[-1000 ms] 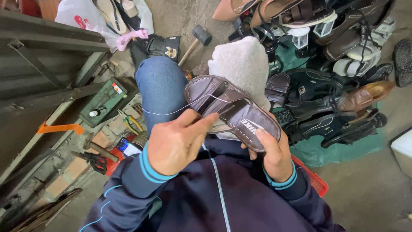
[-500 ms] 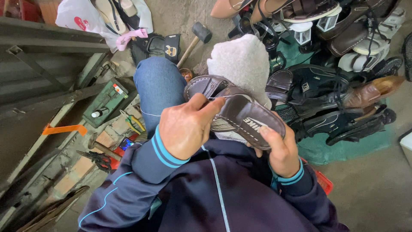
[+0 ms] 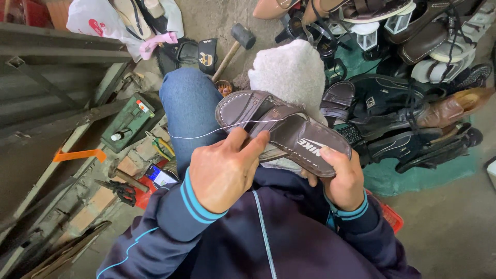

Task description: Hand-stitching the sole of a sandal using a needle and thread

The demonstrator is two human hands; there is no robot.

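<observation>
A dark brown sandal (image 3: 281,128) with two straps rests across my lap on a grey-white cloth (image 3: 293,70). My right hand (image 3: 342,178) grips its heel end from below, thumb on the sole. My left hand (image 3: 225,168) pinches at the sandal's near edge by the front strap. A thin white thread (image 3: 206,133) runs taut from the straps leftward over my blue-jeaned knee (image 3: 188,106). Whether a needle is in the fingers is hidden.
A heap of dark shoes and sandals (image 3: 408,103) lies to the right on a green mat. A hammer (image 3: 235,44) lies beyond my knee. Left of me are a green box (image 3: 129,119), pliers (image 3: 160,147), scissors (image 3: 119,191), a phone (image 3: 160,176) and metal rails.
My left hand has moved from under the sandal's side to its near edge, and the thread now stretches taut to the left. The sandal has tilted slightly flatter.
</observation>
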